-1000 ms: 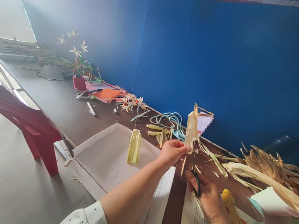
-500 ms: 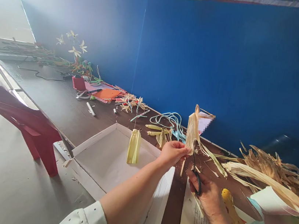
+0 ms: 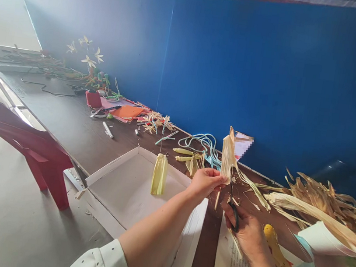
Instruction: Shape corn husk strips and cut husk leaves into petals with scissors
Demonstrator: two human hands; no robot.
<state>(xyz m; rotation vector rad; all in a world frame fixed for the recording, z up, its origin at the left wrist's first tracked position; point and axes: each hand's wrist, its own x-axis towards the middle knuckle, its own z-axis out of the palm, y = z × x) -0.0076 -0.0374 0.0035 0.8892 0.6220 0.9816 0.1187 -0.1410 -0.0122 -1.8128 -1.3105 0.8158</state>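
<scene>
Beige husk [image 3: 227, 158] slightly further left

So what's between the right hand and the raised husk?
In the head view: the scissors, their dark handle in the right hand, blades pointing up toward the raised husk.

Papery, ribbed husk [image 3: 227, 160] and smooth plastic chair [image 3: 55, 169]

- One wide view, from a camera worn on the person's head, facing forward and tilted down.
- Near the lens, below and right of centre: the bare left hand [image 3: 205, 183] and bare right hand [image 3: 246, 232].
- Beyond, a tall, flat blue panel [image 3: 256, 69] spans most of the background; a long dark-brown tabletop [image 3: 75, 121] recedes leftward.
</scene>
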